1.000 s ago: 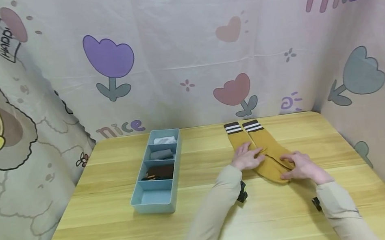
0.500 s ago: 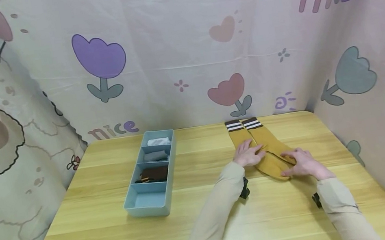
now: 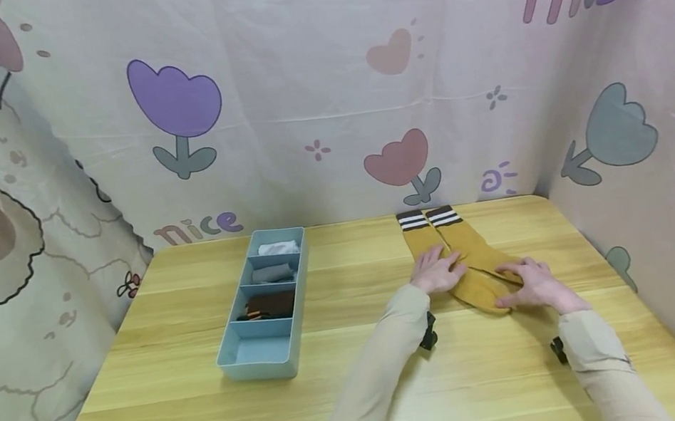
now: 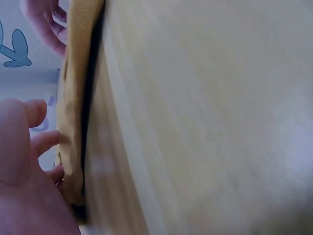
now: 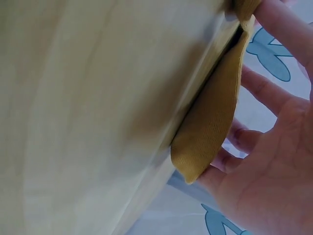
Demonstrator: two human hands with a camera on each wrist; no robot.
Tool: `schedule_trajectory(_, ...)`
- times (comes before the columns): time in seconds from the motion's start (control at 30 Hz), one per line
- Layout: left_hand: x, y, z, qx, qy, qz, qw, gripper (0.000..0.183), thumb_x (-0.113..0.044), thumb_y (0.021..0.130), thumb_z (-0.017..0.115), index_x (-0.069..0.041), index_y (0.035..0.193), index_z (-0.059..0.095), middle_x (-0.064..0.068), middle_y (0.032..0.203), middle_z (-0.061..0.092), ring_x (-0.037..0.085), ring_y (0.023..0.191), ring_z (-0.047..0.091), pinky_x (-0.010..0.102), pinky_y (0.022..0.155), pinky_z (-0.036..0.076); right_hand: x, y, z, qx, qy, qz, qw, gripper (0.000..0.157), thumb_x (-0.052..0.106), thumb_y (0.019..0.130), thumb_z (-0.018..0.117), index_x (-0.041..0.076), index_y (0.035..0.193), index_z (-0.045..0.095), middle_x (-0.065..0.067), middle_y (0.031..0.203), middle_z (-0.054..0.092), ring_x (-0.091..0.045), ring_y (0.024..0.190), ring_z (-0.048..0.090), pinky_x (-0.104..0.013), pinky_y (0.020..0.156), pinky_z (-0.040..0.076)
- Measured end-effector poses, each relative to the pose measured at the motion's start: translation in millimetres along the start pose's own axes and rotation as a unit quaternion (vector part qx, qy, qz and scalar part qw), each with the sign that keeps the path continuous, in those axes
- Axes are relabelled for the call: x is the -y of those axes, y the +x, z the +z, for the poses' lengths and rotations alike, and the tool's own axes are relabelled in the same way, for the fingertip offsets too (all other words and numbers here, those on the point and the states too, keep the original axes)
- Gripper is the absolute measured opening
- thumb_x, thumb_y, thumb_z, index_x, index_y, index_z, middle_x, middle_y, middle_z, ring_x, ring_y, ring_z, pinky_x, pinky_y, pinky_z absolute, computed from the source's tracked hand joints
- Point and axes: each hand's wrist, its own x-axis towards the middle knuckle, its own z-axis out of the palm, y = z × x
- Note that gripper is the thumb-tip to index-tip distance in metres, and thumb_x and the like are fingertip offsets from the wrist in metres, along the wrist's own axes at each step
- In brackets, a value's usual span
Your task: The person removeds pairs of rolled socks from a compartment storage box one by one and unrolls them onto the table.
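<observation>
Two mustard-yellow socks [image 3: 466,246] lie flat side by side on the wooden table, their dark cuffs with white stripes towards the back wall. My left hand [image 3: 435,272] rests on the left sock at its middle, fingers spread. In the left wrist view that hand [image 4: 24,166] touches the raised yellow fabric [image 4: 76,107] with its fingertips. Over the toe end, my right hand [image 3: 536,283] touches the socks with thumb and fingers apart. The right wrist view has the toe part of a sock [image 5: 210,117] lifted slightly, with the right hand's fingers [image 5: 269,90] loosely bent behind it.
A light blue divided box [image 3: 259,369] stands left on the table [image 3: 179,420]. Its compartments hold a white folded cloth [image 3: 278,248], a grey roll [image 3: 272,274] and a dark brown folded item [image 3: 269,305]; the nearest has nothing in it. A patterned curtain [image 3: 294,87] encloses the table.
The head view has turned slightly right. The right hand has shifted a little to the right at the toe end. Both hands stay on the socks, which lie nearly the same.
</observation>
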Motion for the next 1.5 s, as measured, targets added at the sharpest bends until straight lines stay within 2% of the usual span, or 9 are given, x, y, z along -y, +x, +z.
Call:
schedule_trajectory(0.13, 0.6, -4.0, -4.2, -0.015, -0.009, 0.025, 0.9995, 0.054, -0.050, 0.107, 0.030, -0.029, 0.156, 0.038, 0.000, 0.168, 0.026, 0.016, 0.156, 0.021, 0.037, 0.129, 0.012, 2, -1, -1.3, -0.014, 0.001, -0.005, 1.000, 0.081, 0.038, 0.072, 0.088, -0.004, 0.133, 0.057, -0.042, 0.128, 0.046, -0.061, 0.116, 0.040, -0.071, 0.092, 0.041)
schedule_trajectory(0.27, 2.9, -9.0, -11.3, -0.021, -0.049, 0.050, 0.9973, 0.054, -0.046, 0.107, 0.034, -0.022, 0.156, 0.039, 0.006, 0.167, 0.028, 0.021, 0.155, 0.024, 0.039, 0.128, 0.015, 4, -2, -2.7, -0.023, 0.009, -0.011, 1.000, 0.081, 0.037, 0.072, 0.088, -0.004, 0.134, 0.056, -0.041, 0.128, 0.047, -0.061, 0.117, 0.040, -0.072, 0.093, 0.040)
schedule_trajectory(0.4, 8.7, -14.4, -18.4, -0.014, -0.105, 0.070, 0.9920, 0.056, -0.042, 0.107, 0.037, -0.015, 0.157, 0.036, 0.011, 0.166, 0.028, 0.025, 0.155, 0.025, 0.041, 0.128, 0.017, 7, -2, -4.4, -0.030, 0.029, -0.022, 0.999, 0.080, 0.033, 0.073, 0.088, -0.005, 0.135, 0.054, -0.041, 0.127, 0.047, -0.059, 0.117, 0.039, -0.073, 0.091, 0.040)
schedule_trajectory(0.57, 15.9, -24.1, -27.1, 0.003, -0.139, 0.080, 0.9869, 0.057, -0.038, 0.108, 0.036, -0.009, 0.157, 0.032, 0.013, 0.166, 0.028, 0.027, 0.155, 0.024, 0.039, 0.128, 0.017, 10, 0, -7.2, -0.036, 0.038, -0.036, 0.998, 0.078, 0.030, 0.075, 0.087, -0.006, 0.135, 0.053, -0.041, 0.130, 0.047, -0.060, 0.118, 0.038, -0.073, 0.092, 0.039)
schedule_trajectory(0.7, 17.9, -34.8, -35.6, 0.009, -0.172, 0.068, 0.9828, 0.058, -0.037, 0.108, 0.038, -0.007, 0.157, 0.031, 0.013, 0.165, 0.031, 0.028, 0.154, 0.027, 0.038, 0.127, 0.020, 15, 2, -7.3, -0.045, 0.040, -0.048, 0.997, 0.075, 0.028, 0.076, 0.086, -0.006, 0.135, 0.053, -0.042, 0.136, 0.045, -0.062, 0.121, 0.037, -0.074, 0.095, 0.036)
schedule_trajectory(0.9, 21.6, -53.6, -52.8, 0.015, -0.243, 0.027, 0.9696, 0.062, -0.039, 0.107, 0.043, -0.007, 0.158, 0.029, 0.012, 0.164, 0.033, 0.028, 0.152, 0.032, 0.038, 0.126, 0.025, 28, 7, -3.8, -0.072, 0.039, -0.079, 0.994, 0.072, 0.024, 0.076, 0.086, -0.007, 0.134, 0.054, -0.042, 0.137, 0.046, -0.064, 0.124, 0.040, -0.076, 0.100, 0.034)
schedule_trajectory(1.03, 27.2, -66.8, -66.9, 0.010, -0.276, 0.013, 0.9611, 0.064, -0.040, 0.105, 0.048, -0.009, 0.158, 0.030, 0.011, 0.163, 0.036, 0.029, 0.151, 0.034, 0.041, 0.124, 0.028, 38, 12, -1.0, -0.084, 0.047, -0.104, 0.990, 0.072, 0.021, 0.077, 0.085, -0.008, 0.135, 0.053, -0.042, 0.136, 0.048, -0.062, 0.124, 0.042, -0.074, 0.102, 0.034)
schedule_trajectory(1.3, 40.4, -85.9, -83.7, 0.000, -0.325, 0.008, 0.9458, 0.066, -0.038, 0.103, 0.055, -0.007, 0.156, 0.033, 0.012, 0.162, 0.037, 0.033, 0.151, 0.033, 0.045, 0.124, 0.028, 52, 17, 2.6, -0.078, 0.086, -0.122, 0.986, 0.072, 0.020, 0.081, 0.082, -0.007, 0.139, 0.050, -0.036, 0.142, 0.047, -0.058, 0.129, 0.042, -0.074, 0.105, 0.033)
schedule_trajectory(1.5, 47.1, -101.7, -95.1, -0.004, -0.329, 0.012, 0.9442, 0.064, -0.034, 0.102, 0.058, -0.008, 0.155, 0.036, 0.011, 0.161, 0.039, 0.032, 0.150, 0.034, 0.047, 0.124, 0.028, 62, 20, 4.5, -0.074, 0.122, -0.151, 0.978, 0.070, 0.018, 0.083, 0.081, -0.008, 0.140, 0.049, -0.034, 0.144, 0.047, -0.054, 0.129, 0.046, -0.070, 0.107, 0.036)
